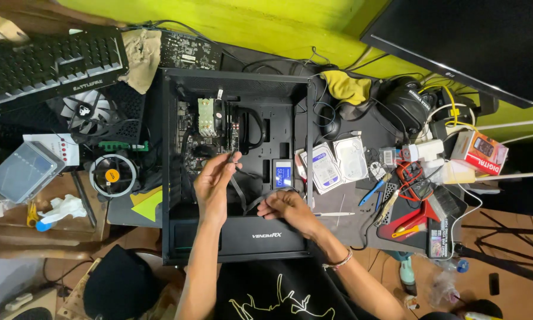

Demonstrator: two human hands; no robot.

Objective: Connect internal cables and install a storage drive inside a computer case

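Observation:
An open black computer case (170,178) lies on its side in the middle of the desk, with a motherboard (189,133) and a cooler (205,117) inside. My left hand (213,184) is inside the case and pinches the end of a flat black cable (238,191) near the motherboard's edge. My right hand (287,208) rests at the case's lower part, fingers closed on the same cable's other stretch. A small blue-labelled drive (283,173) sits in the case just above my right hand.
A black keyboard (47,62) lies at the top left, with loose fans (111,175) below it. Two hard drives (326,167) lie right of the case amid tools, cables and a yellow cloth (346,86). A monitor (462,41) stands at the top right.

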